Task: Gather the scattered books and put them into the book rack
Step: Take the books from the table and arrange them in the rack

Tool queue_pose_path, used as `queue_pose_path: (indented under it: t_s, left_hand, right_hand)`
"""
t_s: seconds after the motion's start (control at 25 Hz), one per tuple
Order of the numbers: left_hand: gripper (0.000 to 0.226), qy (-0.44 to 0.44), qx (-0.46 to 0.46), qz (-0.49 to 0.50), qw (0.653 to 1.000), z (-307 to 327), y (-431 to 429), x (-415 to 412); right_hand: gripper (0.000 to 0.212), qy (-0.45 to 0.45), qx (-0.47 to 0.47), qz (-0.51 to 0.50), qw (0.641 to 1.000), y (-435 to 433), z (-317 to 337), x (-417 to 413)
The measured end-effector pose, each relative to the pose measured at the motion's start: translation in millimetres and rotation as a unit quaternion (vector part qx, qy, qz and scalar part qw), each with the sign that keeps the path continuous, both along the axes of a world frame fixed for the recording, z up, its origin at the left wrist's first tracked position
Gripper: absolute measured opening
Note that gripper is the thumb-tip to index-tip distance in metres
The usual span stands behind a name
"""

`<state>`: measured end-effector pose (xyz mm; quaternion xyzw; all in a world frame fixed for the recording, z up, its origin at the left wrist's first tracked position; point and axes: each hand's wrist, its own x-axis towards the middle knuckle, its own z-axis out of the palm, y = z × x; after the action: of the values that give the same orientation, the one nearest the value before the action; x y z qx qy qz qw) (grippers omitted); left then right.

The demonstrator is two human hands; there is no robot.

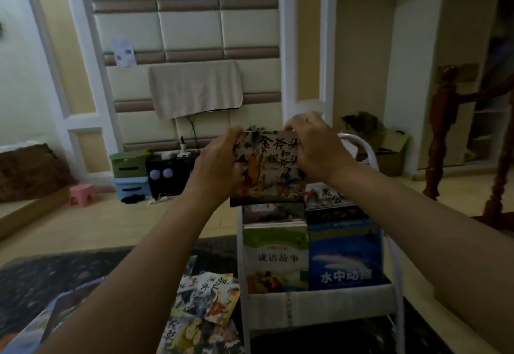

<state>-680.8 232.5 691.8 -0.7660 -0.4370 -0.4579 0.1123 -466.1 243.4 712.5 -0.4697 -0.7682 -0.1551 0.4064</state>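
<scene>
Both hands (219,164) (314,148) pinch the picture book (268,170) upright, cover facing the camera, above the rack (319,306).

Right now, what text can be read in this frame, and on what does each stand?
"金斧头和银斧头": held book
"成语故事": green book
"水中动物": blue book, last character blurred
Rear book: title partly hidden, not readable
Floor books: titles upside down and blurred, not readable
</scene>
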Motion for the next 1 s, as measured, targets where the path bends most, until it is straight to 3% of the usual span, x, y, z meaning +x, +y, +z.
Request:
queue_pose_path:
  t_s: [0.16,0.4,0.68,1.0]
  left_hand:
    - [0.040,0.048,-0.025,0.036,0.998,-11,24,20]
    - [0.026,0.108,-0.044,0.137,0.984,-54,60,28]
    - [0.036,0.228,-0.010,0.234,0.945,-94,76,26]
    - [0.035,0.320,-0.007,0.256,0.912,-109,85,24]
  right_hand:
    - [0.029,-0.037,-0.009,-0.028,0.999,22,-18,16]
    - [0.030,-0.086,-0.016,-0.054,0.995,43,-60,23]
    - [0.029,-0.190,0.020,-0.086,0.978,64,-93,20]
    - [0.023,-0.245,-0.045,-0.114,0.962,77,-107,13]
